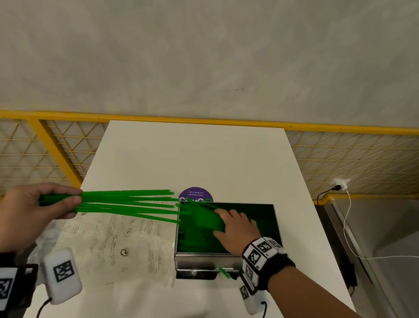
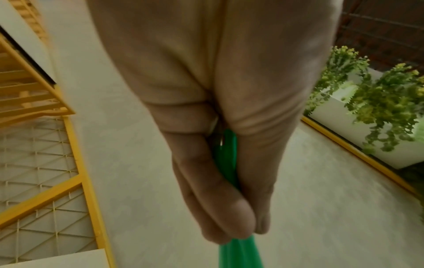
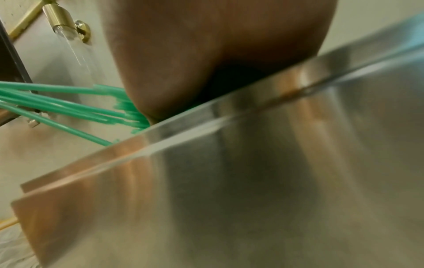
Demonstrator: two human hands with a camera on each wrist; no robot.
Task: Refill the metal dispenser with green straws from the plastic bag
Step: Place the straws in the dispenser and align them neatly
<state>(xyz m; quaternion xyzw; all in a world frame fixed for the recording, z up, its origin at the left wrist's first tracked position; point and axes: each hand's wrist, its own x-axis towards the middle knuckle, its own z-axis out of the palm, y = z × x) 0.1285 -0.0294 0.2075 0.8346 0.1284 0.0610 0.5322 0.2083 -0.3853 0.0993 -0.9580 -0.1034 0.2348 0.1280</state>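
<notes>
My left hand (image 1: 66, 199) grips one end of a bundle of green straws (image 1: 128, 202), held level above the table. The straws fan out to the right, and their far ends reach the left rim of the open metal dispenser (image 1: 197, 267). In the left wrist view my thumb and fingers (image 2: 229, 199) curl round the straws (image 2: 226, 145). My right hand (image 1: 230, 225) lies palm down inside the dispenser on the green straws there, fingers stretched left. The right wrist view shows the palm (image 3: 183, 72), straw ends (image 3: 69, 107) and the dispenser's steel wall (image 3: 252, 163). The clear plastic bag (image 1: 118, 243) lies flat left of the dispenser.
The white table (image 1: 175, 153) is narrow, with a yellow mesh railing (image 1: 37, 145) beyond its left and far edges. A purple round sticker (image 1: 196, 195) sits behind the dispenser. Two white tagged pods (image 1: 61, 275) with black cables lie near the front. One straw (image 1: 223, 272) pokes from the dispenser's front slot.
</notes>
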